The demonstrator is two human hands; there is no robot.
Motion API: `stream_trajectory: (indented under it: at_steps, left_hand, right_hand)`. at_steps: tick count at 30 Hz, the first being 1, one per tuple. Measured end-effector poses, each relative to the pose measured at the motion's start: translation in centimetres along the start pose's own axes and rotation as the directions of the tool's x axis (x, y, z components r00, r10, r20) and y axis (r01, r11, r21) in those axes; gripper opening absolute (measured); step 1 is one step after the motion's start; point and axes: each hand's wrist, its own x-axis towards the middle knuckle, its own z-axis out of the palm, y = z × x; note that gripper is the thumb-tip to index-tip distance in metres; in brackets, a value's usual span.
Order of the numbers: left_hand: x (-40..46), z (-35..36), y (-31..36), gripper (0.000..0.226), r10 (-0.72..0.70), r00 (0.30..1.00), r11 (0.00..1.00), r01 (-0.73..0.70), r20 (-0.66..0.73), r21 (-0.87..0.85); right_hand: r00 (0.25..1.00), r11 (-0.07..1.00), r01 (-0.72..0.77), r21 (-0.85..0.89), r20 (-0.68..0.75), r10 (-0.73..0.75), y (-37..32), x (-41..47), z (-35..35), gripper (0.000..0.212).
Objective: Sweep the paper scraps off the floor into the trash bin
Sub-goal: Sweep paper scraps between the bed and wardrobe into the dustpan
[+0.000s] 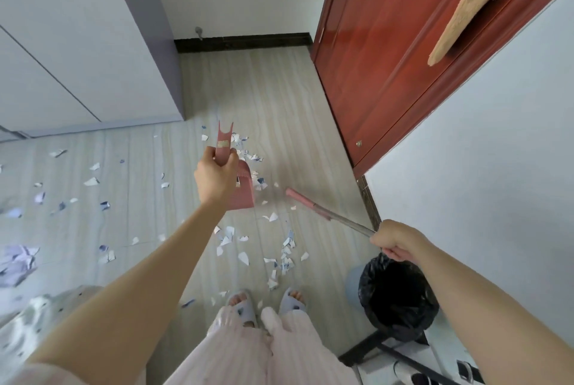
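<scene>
My left hand (214,178) grips the upright handle of a pink dustpan (243,190) that stands on the floor in the middle of the view. My right hand (396,240) grips the metal end of a broom handle (329,215), whose pink part slants down toward the floor just right of the dustpan. The broom head is not in view. White and blue paper scraps (287,255) lie scattered over the floor, with clusters beyond the dustpan, in front of my feet and off to the left. A trash bin (397,300) with a black liner stands under my right forearm.
A red door (388,52) stands at the right, with a white wall nearer me. A white cabinet (77,42) fills the upper left. My slippered feet (264,304) are at the bottom centre. Crumpled paper (17,263) lies at the left edge.
</scene>
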Motion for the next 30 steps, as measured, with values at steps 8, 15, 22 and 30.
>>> stream_trajectory:
  at_steps: [8, 15, 22, 30]
  left_hand:
    - [-2.3, -2.2, -5.4, 0.032, -0.091, 0.99, 0.991, 0.1, -0.108, 0.085]
    - [-4.8, -3.0, -6.9, 0.032, -0.16, 0.973, 0.977, 0.18, -0.165, 0.112]
    - [-6.6, -3.8, -6.0, 0.041, -0.215, 0.956, 0.973, 0.227, -0.201, 0.038]
    - [-7.8, -5.9, -6.0, 0.033, -0.321, 0.917, 0.946, 0.322, -0.237, -0.037]
  right_hand:
    - [0.997, 0.977, 0.071, 0.203, 0.013, -0.075, -2.6, 2.4, 6.4, 0.035]
    - [0.989, 0.994, 0.047, 0.094, 0.139, -0.06, -1.6, 1.6, 9.7, 0.03]
    - [0.951, 0.981, 0.14, 0.134, 0.257, -0.171, -1.2, -0.5, 7.4, 0.055]
    - [0.969, 0.813, 0.063, 0.579, 0.158, -0.187, 1.8, 0.4, 7.6, 0.029]
